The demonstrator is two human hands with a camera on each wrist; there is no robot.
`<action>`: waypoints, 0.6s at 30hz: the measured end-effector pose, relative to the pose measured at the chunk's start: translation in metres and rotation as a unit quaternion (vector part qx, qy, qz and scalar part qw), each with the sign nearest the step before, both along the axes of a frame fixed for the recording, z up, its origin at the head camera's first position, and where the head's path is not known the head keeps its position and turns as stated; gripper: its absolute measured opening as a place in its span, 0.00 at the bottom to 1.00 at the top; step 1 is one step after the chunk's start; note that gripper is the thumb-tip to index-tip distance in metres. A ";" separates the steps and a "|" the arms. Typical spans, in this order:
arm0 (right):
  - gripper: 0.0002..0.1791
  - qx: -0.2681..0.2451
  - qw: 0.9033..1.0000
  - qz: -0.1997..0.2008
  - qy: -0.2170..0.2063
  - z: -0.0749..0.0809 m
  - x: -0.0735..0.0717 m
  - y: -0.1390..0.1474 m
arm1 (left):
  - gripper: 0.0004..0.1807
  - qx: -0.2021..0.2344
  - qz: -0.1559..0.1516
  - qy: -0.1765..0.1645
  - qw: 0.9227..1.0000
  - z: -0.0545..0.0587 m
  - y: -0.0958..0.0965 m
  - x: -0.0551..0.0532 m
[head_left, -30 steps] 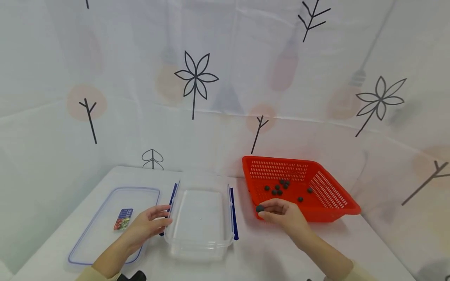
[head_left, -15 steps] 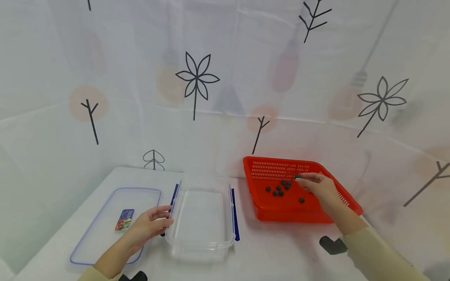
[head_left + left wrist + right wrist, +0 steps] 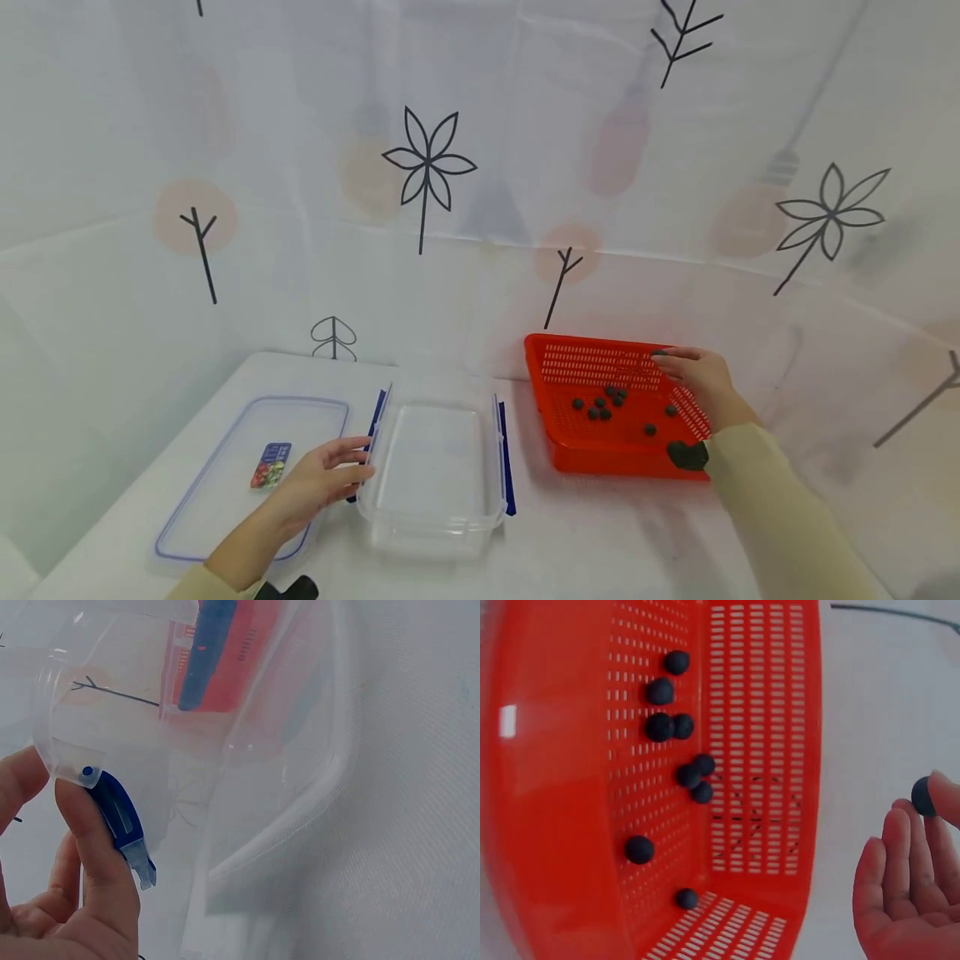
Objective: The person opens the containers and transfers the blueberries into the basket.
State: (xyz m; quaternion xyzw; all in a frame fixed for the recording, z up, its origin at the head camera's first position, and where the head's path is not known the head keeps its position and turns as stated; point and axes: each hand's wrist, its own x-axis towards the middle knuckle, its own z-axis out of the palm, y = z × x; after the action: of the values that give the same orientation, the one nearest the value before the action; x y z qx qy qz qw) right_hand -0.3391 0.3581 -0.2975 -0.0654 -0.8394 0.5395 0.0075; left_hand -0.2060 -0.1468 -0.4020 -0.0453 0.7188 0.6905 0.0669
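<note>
A small dark ball (image 3: 922, 796) is pinched between the thumb and fingertips of my right hand (image 3: 701, 379). That hand hangs over the back right rim of the red perforated basket (image 3: 630, 461). Inside the basket lie several more dark balls (image 3: 688, 775), most of them in a loose cluster. My left hand (image 3: 322, 483) holds the left rim of a clear plastic box (image 3: 431, 458), thumb and fingers on the edge beside a blue side clip (image 3: 120, 810). Nothing shows inside the box.
On the left lies a clear lid (image 3: 202, 517) with a blue seal and a colourful label (image 3: 271, 465). A white patterned curtain (image 3: 480, 192) hangs behind the white table (image 3: 577, 542).
My right hand, with the ball in its fingertips, has moved from the basket's front left corner to its back right rim. The left hand stays at the box.
</note>
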 end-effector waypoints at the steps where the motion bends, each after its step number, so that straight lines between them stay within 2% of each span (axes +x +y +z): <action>1: 0.36 -0.004 1.000 0.001 -0.008 -0.001 -0.002 0.002 | 0.33 0.001 -0.002 0.001 1.000 0.000 0.000 0.000; 5: 0.36 -0.013 0.999 0.003 -0.043 -0.006 -0.003 0.004 | 0.33 0.001 -0.010 0.002 1.000 0.001 -0.001 0.001; 10: 0.38 -0.068 0.995 -0.007 -0.080 -0.016 -0.007 0.005 | 0.32 -0.003 -0.006 0.003 1.000 0.002 -0.002 0.001; 13: 0.40 -0.091 0.990 0.002 -0.107 -0.021 -0.009 0.009 | 0.33 -0.002 -0.010 0.003 1.000 0.003 -0.003 0.001; 15: 0.38 -0.098 0.988 0.014 -0.117 -0.023 -0.010 0.013 | 0.33 0.000 -0.015 0.004 1.000 0.003 -0.004 0.002; 18: 0.28 -0.112 0.986 0.029 -0.118 -0.024 -0.011 0.019 | 0.33 0.003 -0.023 0.007 1.000 0.003 -0.004 0.001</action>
State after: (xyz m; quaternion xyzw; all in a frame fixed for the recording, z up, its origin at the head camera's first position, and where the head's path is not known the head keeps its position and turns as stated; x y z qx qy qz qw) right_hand -0.3499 0.3770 -0.3211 -0.1051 -0.7702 0.6185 -0.1147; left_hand -0.2054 -0.1512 -0.3987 -0.0234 0.7180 0.6913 0.0777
